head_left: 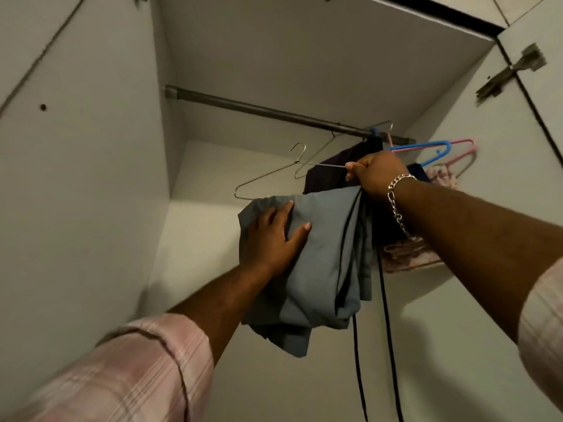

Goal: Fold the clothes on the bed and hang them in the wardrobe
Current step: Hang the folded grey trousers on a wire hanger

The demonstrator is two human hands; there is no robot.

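A grey-blue garment [323, 257] hangs folded over a wire hanger [268, 175] inside the white wardrobe, below the dark rail [259, 109]. My right hand [376, 173] grips the hanger's wire and the top of the garment. My left hand [271, 236] lies flat against the cloth's left side with fingers spread. The hanger's hook points up, below the rail and not touching it. Black cords [388, 330] dangle from the garment.
At the rail's right end hang a dark garment [332, 172], a second wire hanger [323, 150], blue [426, 146] and pink [466, 152] plastic hangers and pink cloth [408, 254]. The rail's left stretch is bare. An open door with a hinge [511, 73] stands right.
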